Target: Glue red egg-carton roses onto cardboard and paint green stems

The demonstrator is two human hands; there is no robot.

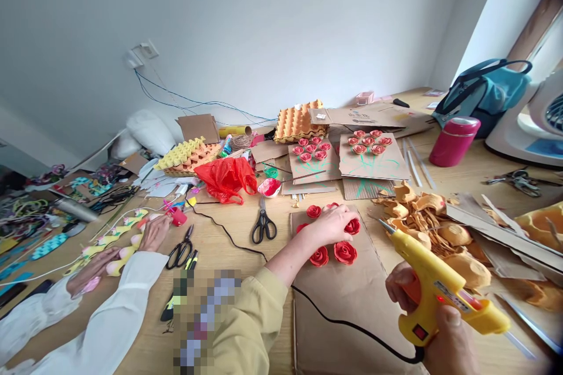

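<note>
A yellow hot glue gun (440,287) with a red light on its side is gripped in my right hand (453,340), its nozzle aimed up and left. My left hand (336,224) bends its fingers around a red rose (352,227) at the upper part of a cardboard sheet (343,310); the fingertips are partly hidden. Several more red roses lie about that hand, among them a large rose (345,252) and another rose (319,255) below it. The glue gun's black cable (343,321) crosses the cardboard.
Two cardboard pieces with red roses and green-drawn stems, a left panel (314,173) and a right panel (373,167), stand behind. Black scissors (264,228) lie left of my arm. Orange egg-carton scraps (422,217) pile up right. A co-worker's hands (153,234) handle yellow carton strips at left.
</note>
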